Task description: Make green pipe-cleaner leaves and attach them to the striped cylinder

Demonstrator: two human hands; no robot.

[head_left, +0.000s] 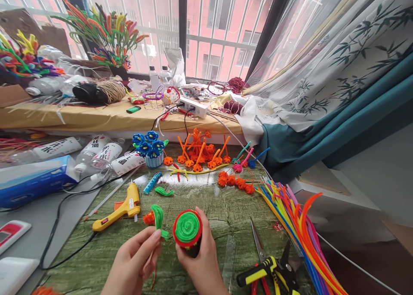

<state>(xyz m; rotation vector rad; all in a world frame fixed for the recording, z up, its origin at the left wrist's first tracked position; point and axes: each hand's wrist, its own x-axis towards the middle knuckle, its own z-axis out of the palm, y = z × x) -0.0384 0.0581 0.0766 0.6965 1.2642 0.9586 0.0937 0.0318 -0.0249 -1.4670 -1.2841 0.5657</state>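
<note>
While my left hand [132, 260] is pinching one green pipe cleaner [157, 217] between thumb and fingers, my right hand [201, 254] is gripping one red-rimmed green pipe-cleaner coil [187, 228] above the green mat [226, 213].

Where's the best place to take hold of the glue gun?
Grip the glue gun by its long yellow handle, coming from above on the near side. It lies on its side on the mat, so the top is open, and the handle reaches toward the person with the cord trailing off it.

Head-worn view, facing down and forward
</note>
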